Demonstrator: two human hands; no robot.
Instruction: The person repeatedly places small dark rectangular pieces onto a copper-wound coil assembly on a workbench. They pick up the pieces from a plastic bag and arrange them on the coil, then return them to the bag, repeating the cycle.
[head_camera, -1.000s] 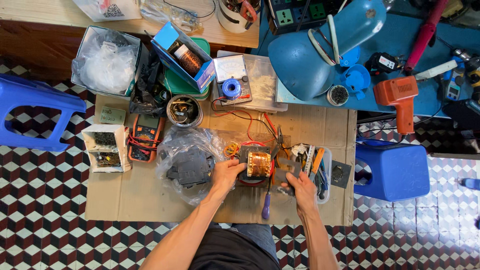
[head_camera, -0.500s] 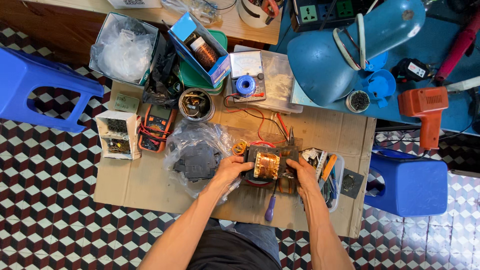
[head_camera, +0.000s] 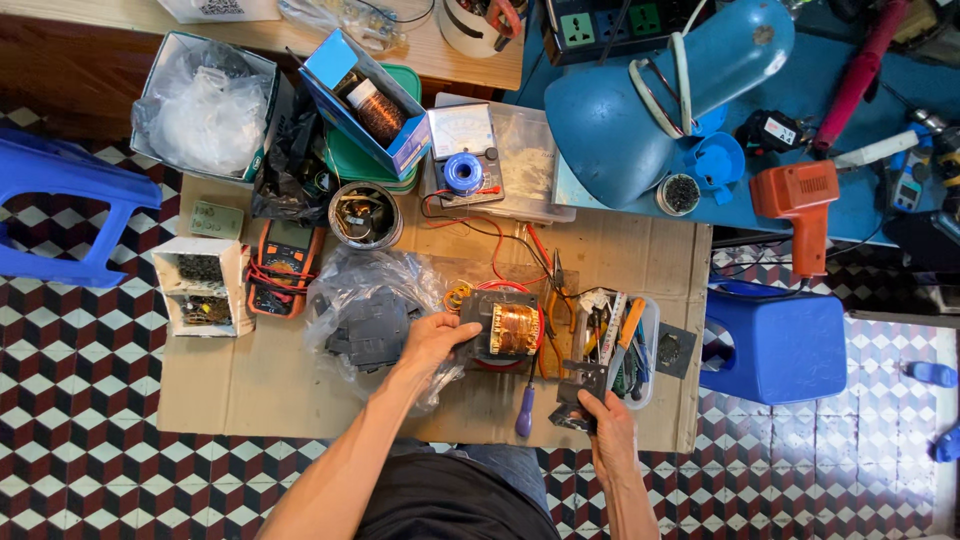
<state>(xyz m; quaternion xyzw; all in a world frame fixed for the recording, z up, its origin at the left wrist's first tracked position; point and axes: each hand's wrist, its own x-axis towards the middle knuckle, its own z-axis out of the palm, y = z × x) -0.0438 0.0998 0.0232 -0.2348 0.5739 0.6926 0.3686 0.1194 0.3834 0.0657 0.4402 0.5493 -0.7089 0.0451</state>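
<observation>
- Left hand (head_camera: 432, 340): fingers wrapped around the transformer (head_camera: 503, 328), a copper-wound coil in a dark core, steadied on the cardboard sheet (head_camera: 250, 385).
- Right hand (head_camera: 608, 420): fingers pinched on a small stack of dark core plates (head_camera: 580, 392), just beside the clear tool tray (head_camera: 645, 350).
- Step, judged: handling core plates at the transformer.
- Next move calls for fine alignment.
- Nearby: purple-handled screwdriver (head_camera: 526, 410).

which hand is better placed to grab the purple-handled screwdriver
Right, probably. The right hand sits just beside the purple-handled screwdriver, though it holds dark metal plates. The left hand is steadying the copper-wound transformer.
</observation>
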